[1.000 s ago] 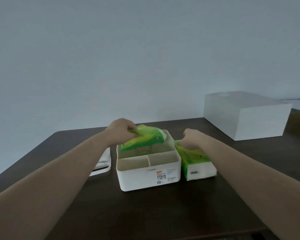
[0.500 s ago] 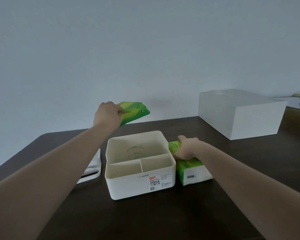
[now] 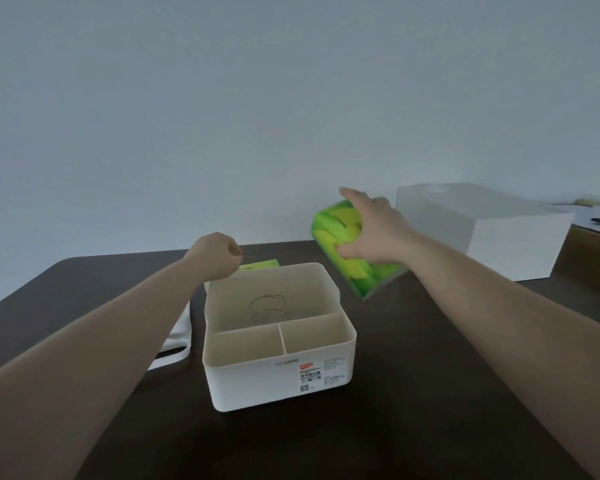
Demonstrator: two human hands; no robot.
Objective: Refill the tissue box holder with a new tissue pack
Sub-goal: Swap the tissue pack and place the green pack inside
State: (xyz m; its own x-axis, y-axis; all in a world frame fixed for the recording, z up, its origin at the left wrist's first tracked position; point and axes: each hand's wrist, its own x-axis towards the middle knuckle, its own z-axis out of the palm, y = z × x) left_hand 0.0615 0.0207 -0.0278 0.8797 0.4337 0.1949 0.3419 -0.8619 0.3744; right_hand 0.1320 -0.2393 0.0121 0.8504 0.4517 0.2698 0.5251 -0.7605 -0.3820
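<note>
White holder (image 3: pixel 278 368) (wire spring (image 3: pixel 269 308) inside rear compartment)

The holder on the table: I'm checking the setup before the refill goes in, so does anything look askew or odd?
Nothing looks damaged. The holder stands upright with its lid off, a metal spring bare in the large compartment. The right hand holds the new tissue pack tilted in the air, not yet inside.

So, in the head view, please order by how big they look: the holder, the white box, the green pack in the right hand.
1. Holder, though it is nearest the camera.
2. White box, partly behind the right hand; true size unsure.
3. Green pack.
</note>
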